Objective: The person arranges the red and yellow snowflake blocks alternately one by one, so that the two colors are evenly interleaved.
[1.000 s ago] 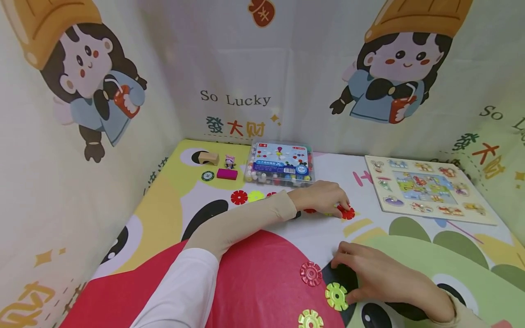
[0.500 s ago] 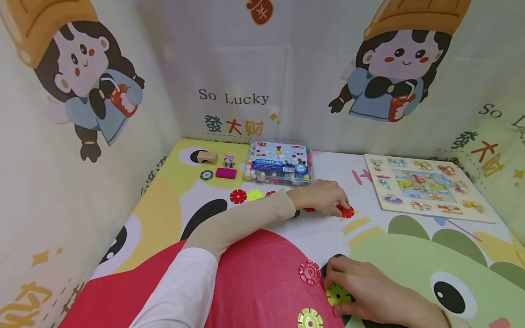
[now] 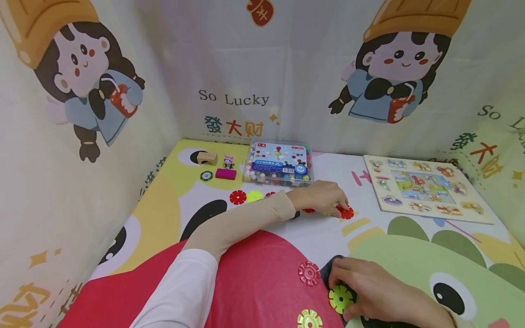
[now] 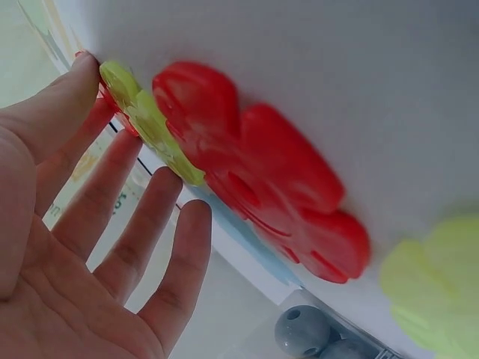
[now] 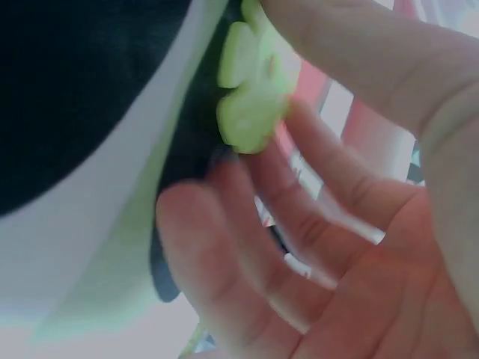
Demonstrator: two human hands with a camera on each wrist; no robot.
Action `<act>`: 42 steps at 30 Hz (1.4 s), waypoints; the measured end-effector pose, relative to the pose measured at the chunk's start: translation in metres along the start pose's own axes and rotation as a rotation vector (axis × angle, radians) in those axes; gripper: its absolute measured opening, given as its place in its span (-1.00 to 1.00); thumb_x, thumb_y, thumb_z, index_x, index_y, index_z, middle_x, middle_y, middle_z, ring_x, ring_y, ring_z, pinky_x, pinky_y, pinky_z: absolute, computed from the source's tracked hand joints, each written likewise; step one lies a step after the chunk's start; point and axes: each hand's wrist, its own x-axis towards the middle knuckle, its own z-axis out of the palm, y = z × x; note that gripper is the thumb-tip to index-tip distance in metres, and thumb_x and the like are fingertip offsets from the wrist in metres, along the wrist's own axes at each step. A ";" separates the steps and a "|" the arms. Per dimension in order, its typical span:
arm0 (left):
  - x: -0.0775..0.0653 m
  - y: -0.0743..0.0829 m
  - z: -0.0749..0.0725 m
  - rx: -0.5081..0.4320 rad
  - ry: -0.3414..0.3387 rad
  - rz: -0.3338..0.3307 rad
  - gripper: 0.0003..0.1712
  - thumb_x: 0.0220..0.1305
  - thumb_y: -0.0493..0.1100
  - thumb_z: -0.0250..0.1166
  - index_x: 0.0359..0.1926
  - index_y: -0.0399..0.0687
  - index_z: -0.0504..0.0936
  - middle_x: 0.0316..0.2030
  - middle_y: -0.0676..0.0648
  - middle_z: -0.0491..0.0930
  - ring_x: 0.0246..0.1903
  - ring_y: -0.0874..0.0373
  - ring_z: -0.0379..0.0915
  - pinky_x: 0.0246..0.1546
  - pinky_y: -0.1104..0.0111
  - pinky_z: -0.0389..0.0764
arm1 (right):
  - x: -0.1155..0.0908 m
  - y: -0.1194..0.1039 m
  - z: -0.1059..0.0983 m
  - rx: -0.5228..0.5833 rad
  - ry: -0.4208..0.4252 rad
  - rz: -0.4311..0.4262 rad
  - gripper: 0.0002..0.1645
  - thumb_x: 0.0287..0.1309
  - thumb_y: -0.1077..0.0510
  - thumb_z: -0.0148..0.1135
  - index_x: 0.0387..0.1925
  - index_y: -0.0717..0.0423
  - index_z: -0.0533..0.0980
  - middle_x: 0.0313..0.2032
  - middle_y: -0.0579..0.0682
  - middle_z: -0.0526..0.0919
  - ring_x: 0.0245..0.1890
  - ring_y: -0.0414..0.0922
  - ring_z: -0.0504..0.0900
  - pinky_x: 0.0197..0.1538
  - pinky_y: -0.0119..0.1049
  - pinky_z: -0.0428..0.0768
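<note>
Across the table, my left hand has thumb and index finger at the edges of a red flower-shaped plastic disc, the right end of a row of alternating red and yellow discs. Its other fingers extend along the row in the left wrist view, beside a yellow disc and a nearer red disc. My sleeve hides part of the row in the head view. At front right, my right hand pinches a yellow-green flower disc between thumb and fingers, low over the printed cloth. Left of it lie a red disc and another yellow disc.
Behind the row stands a clear box of beads. To its left are a wooden block, a small figurine, a magenta block and a black chip. A picture puzzle board lies at back right.
My right hand has come down from above the yellow-green disc and taken hold of it, shifting it slightly. My left hand has stayed at the red disc.
</note>
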 end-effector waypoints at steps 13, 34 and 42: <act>-0.001 0.004 -0.003 0.006 -0.007 -0.008 -0.56 0.19 0.18 0.25 0.13 0.44 0.54 0.16 0.27 0.49 0.15 0.32 0.32 0.13 0.44 0.37 | -0.004 0.007 -0.003 -0.010 0.104 -0.085 -0.67 -0.16 -0.27 0.43 -0.29 -0.44 0.55 -0.30 -0.49 0.47 -0.35 -0.53 0.42 -0.35 -0.54 0.47; 0.002 0.003 -0.002 0.000 0.009 0.013 -0.55 0.19 0.17 0.26 0.13 0.42 0.55 0.15 0.27 0.51 0.14 0.32 0.34 0.11 0.45 0.40 | 0.011 0.142 -0.048 -0.193 0.478 0.220 -0.54 -0.11 -0.06 0.47 -0.16 0.10 0.69 -0.25 -0.03 0.68 -0.54 -0.37 0.48 -0.50 -0.46 0.42; 0.006 0.002 -0.009 -0.056 -0.042 -0.021 -0.48 0.14 0.21 0.28 0.16 0.45 0.50 0.12 0.31 0.52 0.12 0.34 0.38 0.07 0.44 0.43 | 0.011 0.129 -0.047 -0.180 0.483 0.293 -0.53 -0.04 -0.16 0.40 -0.13 0.02 0.66 -0.22 -0.02 0.66 -0.39 -0.22 0.59 -0.46 -0.41 0.44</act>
